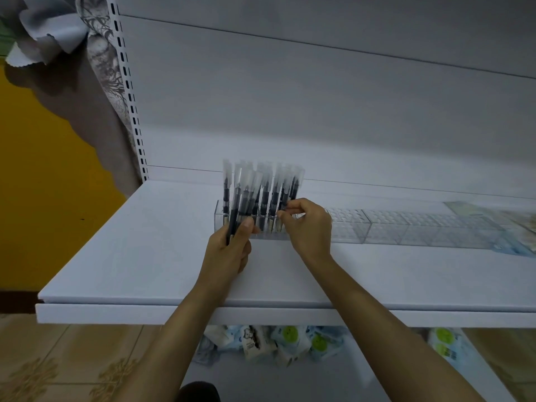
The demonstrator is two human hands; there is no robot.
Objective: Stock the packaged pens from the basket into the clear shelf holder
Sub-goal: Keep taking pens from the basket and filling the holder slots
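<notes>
A clear shelf holder (385, 227) runs along the white shelf (145, 250). Its left end holds several packaged black pens (265, 195) standing upright in clear sleeves. My left hand (232, 250) grips a small bunch of packaged pens (236, 216) just in front of the holder's left end. My right hand (307, 224) pinches one packaged pen (285, 195) at the right side of the standing group, its lower end in the holder. No basket is in view.
The holder's sections to the right stand without pens. Printed packets (516, 224) lie at the shelf's far right. Below the shelf, several blue and green packets (290, 343) sit on a lower level. A slotted upright (127, 88) borders the left.
</notes>
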